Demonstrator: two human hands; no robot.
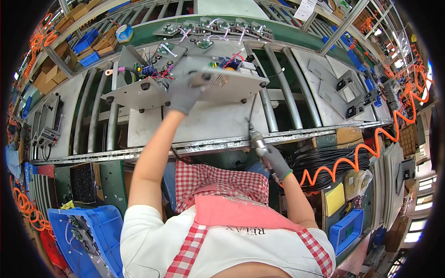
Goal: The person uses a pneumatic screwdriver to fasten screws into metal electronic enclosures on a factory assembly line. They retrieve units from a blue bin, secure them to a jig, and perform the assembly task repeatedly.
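My left hand (184, 98), in a grey glove, closes on the near left edge of a grey metal housing (234, 87). Hand and edge are smeared by motion, and the fingertips are partly hidden. That housing leans up, showing black rubber feet and a vent patch; wires and circuit parts rise behind it. Just left of the hand, a second grey metal housing (134, 95) is tilted likewise, with a circuit board and coloured wires. Lower right, my gloved right hand (276, 163) is wrapped round a power screwdriver (260, 144), its bit pointing up toward the conveyor.
A roller conveyor (289, 88) with pale boards runs across. Circuit board assemblies (218, 28) line the back ledge. Metal housings (343, 90) lie at right, another unit (46, 123) at left. An orange coiled hose (357, 160) crosses the right side. A blue bin (109, 222) stands lower left.
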